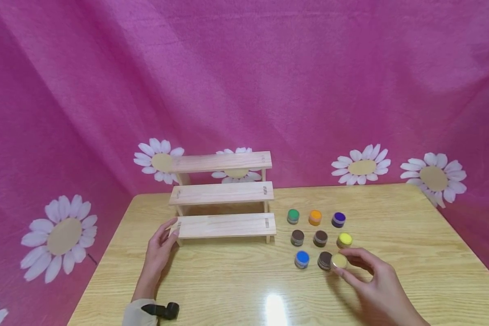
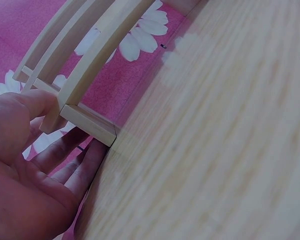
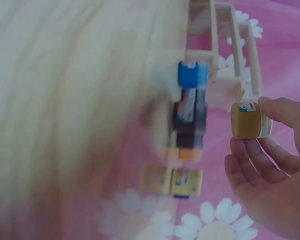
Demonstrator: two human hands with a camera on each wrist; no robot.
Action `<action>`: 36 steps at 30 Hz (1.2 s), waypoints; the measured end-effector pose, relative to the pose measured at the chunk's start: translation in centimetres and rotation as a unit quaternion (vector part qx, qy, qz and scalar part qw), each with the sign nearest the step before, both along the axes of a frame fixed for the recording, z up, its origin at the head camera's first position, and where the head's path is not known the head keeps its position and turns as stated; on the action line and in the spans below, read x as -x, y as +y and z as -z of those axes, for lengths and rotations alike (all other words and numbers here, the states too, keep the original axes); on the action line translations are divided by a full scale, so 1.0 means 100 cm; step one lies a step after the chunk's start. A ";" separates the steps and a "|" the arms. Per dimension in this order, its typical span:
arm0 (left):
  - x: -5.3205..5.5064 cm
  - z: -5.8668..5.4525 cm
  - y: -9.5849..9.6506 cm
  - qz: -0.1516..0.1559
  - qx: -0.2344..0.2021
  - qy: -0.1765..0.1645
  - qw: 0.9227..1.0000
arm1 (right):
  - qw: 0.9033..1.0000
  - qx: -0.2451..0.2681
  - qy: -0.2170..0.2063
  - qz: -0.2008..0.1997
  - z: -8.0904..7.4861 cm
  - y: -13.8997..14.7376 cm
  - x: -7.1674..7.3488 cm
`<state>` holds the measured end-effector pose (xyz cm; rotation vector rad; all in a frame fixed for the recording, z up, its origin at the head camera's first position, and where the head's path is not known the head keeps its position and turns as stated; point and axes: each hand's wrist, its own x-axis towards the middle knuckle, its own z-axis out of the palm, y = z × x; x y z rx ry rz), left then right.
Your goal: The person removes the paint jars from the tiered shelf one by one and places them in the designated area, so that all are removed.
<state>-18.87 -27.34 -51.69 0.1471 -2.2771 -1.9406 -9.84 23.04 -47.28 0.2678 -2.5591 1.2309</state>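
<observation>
In my right hand (image 1: pixel 379 280) I pinch a small paint jar (image 1: pixel 339 261) with a mustard-yellow top between thumb and fingers. The right wrist view shows this mustard jar (image 3: pixel 246 121) raised off the table, its label partly visible. My left hand (image 1: pixel 159 251) grips the left end of the lowest step of a three-step wooden display stand (image 1: pixel 224 225). The left wrist view has the thumb on the step's end and the other fingers below, beside the stand's leg (image 2: pixel 92 125). Right beside the held jar, a dark brown jar (image 1: pixel 324 260) stands on the table.
Several more paint jars stand in loose rows right of the stand, among them blue (image 1: pixel 302 259), yellow (image 1: pixel 344 240), green (image 1: pixel 293 216), orange (image 1: pixel 315 218) and purple (image 1: pixel 338 219). A pink daisy-patterned cloth (image 1: pixel 301 90) hangs behind the wooden table (image 1: pixel 220 280).
</observation>
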 end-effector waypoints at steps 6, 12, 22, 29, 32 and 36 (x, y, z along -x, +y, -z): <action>0.001 -0.001 0.001 0.005 -0.004 -0.002 1.000 | 0.998 -0.009 -0.064 0.024 0.008 0.016 0.002; 0.001 -0.002 0.000 0.011 0.000 -0.002 1.000 | 0.995 -0.003 -0.098 0.023 0.015 0.024 0.006; 0.002 0.003 -0.002 0.002 0.003 0.006 1.000 | 0.996 -0.013 -0.089 -0.003 0.028 0.037 0.017; 0.003 0.003 -0.003 0.007 0.000 0.017 1.000 | 0.999 -0.029 -0.037 -0.022 0.033 0.041 0.021; 0.003 0.002 -0.002 0.009 -0.001 0.014 1.000 | 0.998 -0.038 -0.039 -0.018 0.032 0.043 0.021; 0.002 0.000 -0.004 0.007 0.005 0.006 1.000 | 0.998 -0.037 -0.054 -0.017 0.031 0.042 0.022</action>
